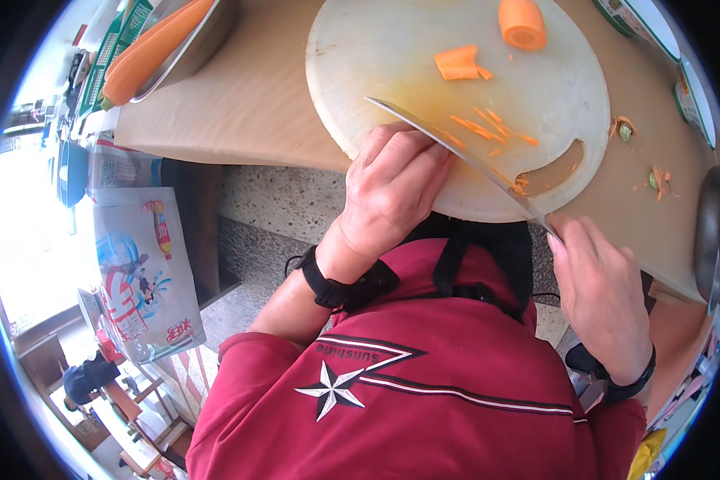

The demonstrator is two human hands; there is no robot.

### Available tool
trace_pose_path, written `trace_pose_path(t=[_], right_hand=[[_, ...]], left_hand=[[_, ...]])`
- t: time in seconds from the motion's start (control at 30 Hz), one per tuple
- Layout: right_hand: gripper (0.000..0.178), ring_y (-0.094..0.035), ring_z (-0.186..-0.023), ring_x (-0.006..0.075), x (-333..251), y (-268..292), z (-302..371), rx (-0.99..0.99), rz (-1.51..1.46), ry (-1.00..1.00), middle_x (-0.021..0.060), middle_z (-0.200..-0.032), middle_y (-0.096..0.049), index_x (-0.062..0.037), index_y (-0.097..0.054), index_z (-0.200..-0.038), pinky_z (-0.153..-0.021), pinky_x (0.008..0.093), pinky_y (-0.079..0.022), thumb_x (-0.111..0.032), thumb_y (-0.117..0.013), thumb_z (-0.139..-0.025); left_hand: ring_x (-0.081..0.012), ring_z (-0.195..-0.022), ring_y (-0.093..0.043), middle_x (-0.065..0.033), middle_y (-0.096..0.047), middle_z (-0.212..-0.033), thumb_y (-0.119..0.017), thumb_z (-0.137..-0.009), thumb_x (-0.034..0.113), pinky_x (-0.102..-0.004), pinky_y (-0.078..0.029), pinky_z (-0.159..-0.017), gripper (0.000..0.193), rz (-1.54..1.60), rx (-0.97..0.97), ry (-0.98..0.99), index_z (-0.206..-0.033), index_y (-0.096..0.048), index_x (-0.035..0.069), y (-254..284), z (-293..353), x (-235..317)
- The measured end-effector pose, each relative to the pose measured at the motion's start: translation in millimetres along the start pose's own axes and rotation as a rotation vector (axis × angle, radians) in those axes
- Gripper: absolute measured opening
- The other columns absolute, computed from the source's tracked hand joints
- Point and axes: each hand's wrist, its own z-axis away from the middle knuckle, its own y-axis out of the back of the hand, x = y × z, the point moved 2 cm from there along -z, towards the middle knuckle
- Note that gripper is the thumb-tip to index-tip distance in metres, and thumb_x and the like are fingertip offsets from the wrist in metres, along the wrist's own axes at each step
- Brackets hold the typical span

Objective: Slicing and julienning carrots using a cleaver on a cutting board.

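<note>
My right hand (604,288) is closed round the handle of a kitchen knife (476,164). The blade slants up and left across the near part of a round white cutting board (352,56). Against the blade's left side, my left hand (396,180) presses its curled fingers down on the board; whatever lies under them is hidden. Thin carrot strips (488,128) lie just beyond the blade. Farther off are a cut carrot chunk (458,62) and a thick carrot piece (523,26) with its cut end showing.
Whole carrots (148,60) rest in a metal bowl (208,44) at the far left of the brown table (232,104). Carrot scraps (658,182) lie right of the board. Bowls (694,104) and a dark pan (712,232) line the right edge. A printed bag (148,272) hangs at left.
</note>
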Motion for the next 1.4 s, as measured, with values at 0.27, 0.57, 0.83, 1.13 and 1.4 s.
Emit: trace_pose_path(t=[0.27,0.57,0.83,1.13,1.4], right_hand=[[0.011,-0.061,-0.061,0.0246,-4.2,-4.1,-4.8,0.019,0.086,0.056,0.0098,-0.075,-0.053,-0.0032,-0.053,-0.089,-0.051,0.0355,-0.049,-0.002,-0.061,-0.082],[0.013,-0.06,-0.069,0.0385,-18.4,-12.8,-56.6,-0.119,0.03,0.038,0.0175,-0.081,-0.058,0.0002,-0.048,-0.089,-0.059,0.0471,-0.047,-0.009,-0.056,-0.093],[0.011,-0.059,-0.07,0.0402,3.1,-7.3,-33.4,0.038,-0.065,-0.06,0.0181,-0.078,-0.059,-0.0012,-0.05,-0.088,-0.06,0.0485,-0.046,-0.01,-0.054,-0.094],[0.011,-0.056,-0.068,0.0415,1.4,1.4,-17.0,0.049,-0.153,-0.082,0.0198,-0.078,-0.056,0.0009,-0.052,-0.088,-0.057,0.0484,-0.042,-0.008,-0.057,-0.093],[0.012,-0.055,-0.067,0.0418,5.9,6.1,-12.0,0.023,-0.144,-0.078,0.0204,-0.078,-0.056,0.0019,-0.053,-0.09,-0.057,0.048,-0.041,-0.008,-0.057,-0.093]], left_hand=[[-0.0262,-0.079,-0.06,-0.0086,-0.062,-0.088,-0.073,-0.062,-0.004,-0.0351,-0.05,-0.071,0.025,0.011,-0.018,-0.008,-0.087,-0.069,0.0,2.8,-2.2,0.0],[-0.0256,-0.08,-0.061,-0.0093,-0.063,-0.089,-0.073,-0.064,-0.004,-0.0357,-0.051,-0.071,0.024,0.022,0.006,-0.021,-0.087,-0.069,-0.001,0.3,1.4,-3.1],[-0.0244,-0.081,-0.065,-0.009,-0.065,-0.088,-0.076,-0.067,-0.004,-0.0323,-0.055,-0.07,0.023,0.051,0.042,-0.01,-0.089,-0.07,0.0,-3.3,0.6,-1.3],[-0.0247,-0.081,-0.065,-0.0091,-0.065,-0.089,-0.076,-0.067,-0.003,-0.033,-0.054,-0.068,0.023,0.027,0.034,-0.004,-0.089,-0.069,0.0,-0.6,1.0,-0.1],[-0.0247,-0.081,-0.064,-0.0094,-0.064,-0.091,-0.076,-0.067,-0.003,-0.0334,-0.054,-0.069,0.024,0.024,0.04,-0.009,-0.089,-0.069,0.0,-2.2,2.6,-1.7]])
